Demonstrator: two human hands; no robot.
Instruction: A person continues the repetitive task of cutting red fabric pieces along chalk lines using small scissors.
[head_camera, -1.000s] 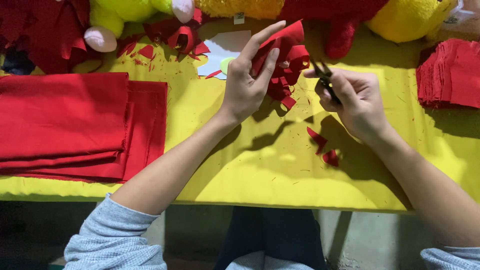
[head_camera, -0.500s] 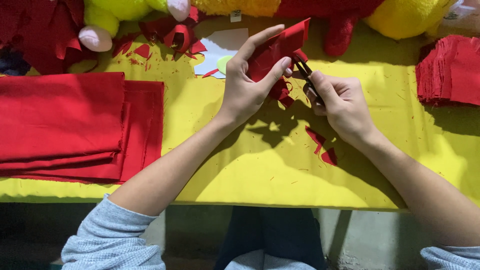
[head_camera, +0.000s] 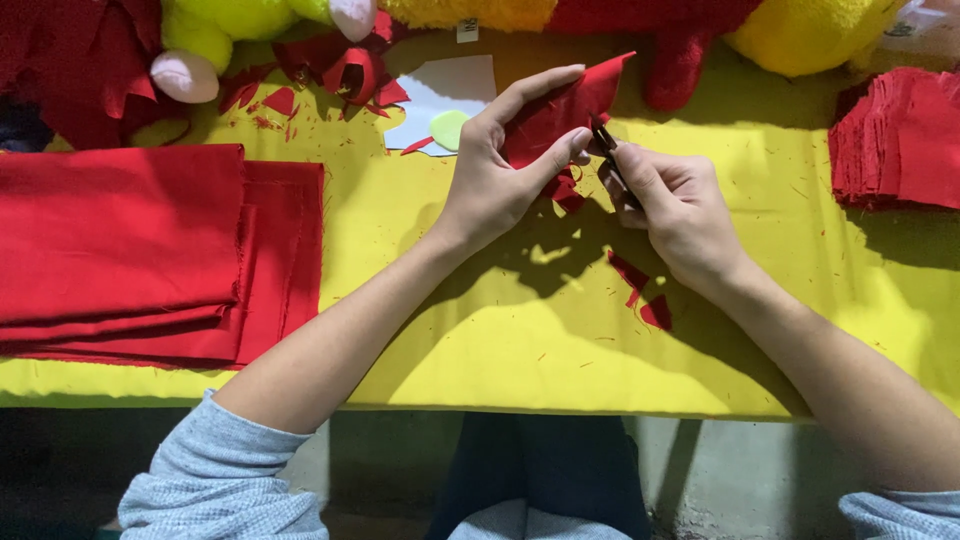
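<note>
The left hand (head_camera: 495, 175) pinches a small piece of red fabric (head_camera: 560, 110) between thumb and index finger, the other fingers loosely curled behind it. The piece is held above the yellow table (head_camera: 480, 340), toward its 12 o'clock edge, one corner pointing up to 1 o'clock.

The right hand (head_camera: 680, 215) is closed around dark scissors (head_camera: 610, 150); the blades meet the fabric's edge at 3 o'clock of the left thumb. Whether the blades stand apart or together cannot be told.

Judgement on handling: the fabric appears thin, light and limp, likely felt or similar cloth; it will fold or flutter unless pinched close to the cutting line, as it is here. It is not fragile, and not slippery.

Surroundings: small red offcuts (head_camera: 640, 290) lie on the table at 6 o'clock of the right hand. A folded stack of red cloth (head_camera: 130, 250) sits at 9 o'clock, well apart. A pile of cut red pieces (head_camera: 900, 135) lies at 3 o'clock. Plush toys (head_camera: 240, 30) line the 12 o'clock edge.
</note>
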